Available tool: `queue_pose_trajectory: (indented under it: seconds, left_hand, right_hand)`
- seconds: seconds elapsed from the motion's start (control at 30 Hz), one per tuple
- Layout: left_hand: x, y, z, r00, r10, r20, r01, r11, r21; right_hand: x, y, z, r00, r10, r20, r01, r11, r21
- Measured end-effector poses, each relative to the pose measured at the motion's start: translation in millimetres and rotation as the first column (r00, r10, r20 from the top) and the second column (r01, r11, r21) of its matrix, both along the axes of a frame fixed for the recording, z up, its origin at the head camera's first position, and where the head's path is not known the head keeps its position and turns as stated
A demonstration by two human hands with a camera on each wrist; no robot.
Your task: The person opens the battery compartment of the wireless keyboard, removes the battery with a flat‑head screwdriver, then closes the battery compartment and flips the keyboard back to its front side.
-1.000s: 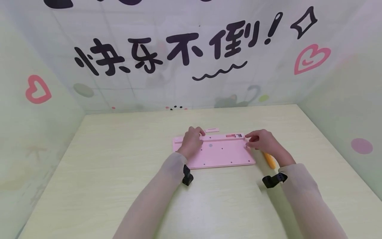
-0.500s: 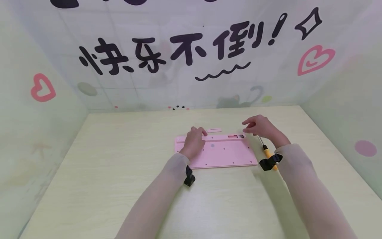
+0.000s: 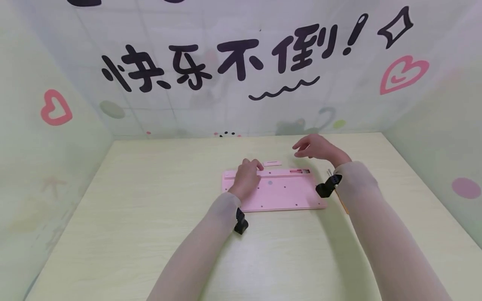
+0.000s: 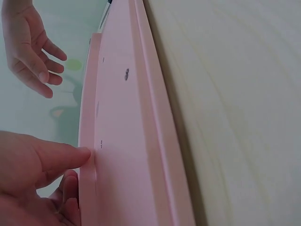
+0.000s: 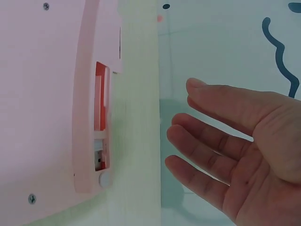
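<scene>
A pink keyboard [image 3: 290, 196] lies face down on the table, its underside with small screws facing up. My left hand [image 3: 246, 179] grips the raised back edge; in the left wrist view the thumb [image 4: 70, 156] lies on the ridge, with fingers curled at the far side. The battery compartment [image 5: 99, 108] at the ridge's right end is uncovered, and a small USB receiver [image 5: 98, 160] sits in it. Behind the keyboard lies a flat pink battery cover [image 3: 272, 163]. My right hand [image 3: 316, 148] hovers beyond the back right corner, fingers loosely bent and holding nothing.
A screwdriver with an orange handle [image 3: 343, 202] lies right of the keyboard, mostly hidden under my right forearm. Printed fabric walls [image 3: 203, 113] stand at the back and both sides of the table [image 3: 150, 200].
My right hand has left the keyboard's right end and moved up, back and leftward toward the battery cover, without holding anything. My left hand keeps its grip on the keyboard.
</scene>
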State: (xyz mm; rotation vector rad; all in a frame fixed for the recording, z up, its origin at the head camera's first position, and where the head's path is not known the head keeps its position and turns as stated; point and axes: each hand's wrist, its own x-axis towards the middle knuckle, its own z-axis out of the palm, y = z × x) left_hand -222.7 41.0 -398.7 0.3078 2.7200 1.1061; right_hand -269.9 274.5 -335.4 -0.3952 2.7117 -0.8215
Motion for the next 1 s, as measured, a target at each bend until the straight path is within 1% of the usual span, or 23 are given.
queue_pose_trajectory:
  seconds: [0.13, 0.27, 0.4, 0.5, 0.63, 0.8, 1.0]
  left_hand:
    - [-0.3, -0.6, -1.2, 1.000, -0.007, -0.010, 0.007, 1.000, 0.002]
    - [-0.5, -1.3, -1.4, 1.000, -0.009, -0.012, 0.009, 1.000, 0.000]
    - [-0.8, -1.3, -0.2, 1.000, -0.001, 0.002, 0.001, 1.000, 0.010]
    - [-1.1, -1.0, 0.3, 1.000, 0.005, 0.018, -0.005, 1.000, 0.019]
    - [-1.9, -1.5, -0.4, 1.000, 0.006, 0.024, -0.006, 1.000, 0.012]
    - [-3.2, -1.6, -2.1, 1.000, 0.007, 0.013, -0.007, 1.000, 0.000]
    - [-3.7, -1.5, -2.9, 1.000, 0.003, 0.007, -0.003, 1.000, 0.010]
  right_hand:
    - [-9.1, -8.7, -2.2, 0.999, 0.033, 0.020, -0.033, 0.999, -0.008]
    - [-15.4, -18.2, -4.8, 0.997, 0.045, 0.060, -0.044, 0.999, -0.023]
    - [-20.1, -25.6, -8.3, 0.993, 0.056, 0.104, -0.050, 0.997, -0.062]
    - [-24.4, -28.7, -13.6, 0.989, 0.065, 0.130, -0.054, 0.995, -0.083]
    - [-30.0, -32.1, -22.5, 0.987, 0.067, 0.145, -0.054, 0.994, -0.092]
    - [-34.3, -36.8, -31.0, 0.984, 0.062, 0.168, -0.047, 0.995, -0.091]
    - [-41.4, -39.9, -43.3, 0.978, 0.024, 0.205, -0.009, 0.997, -0.074]
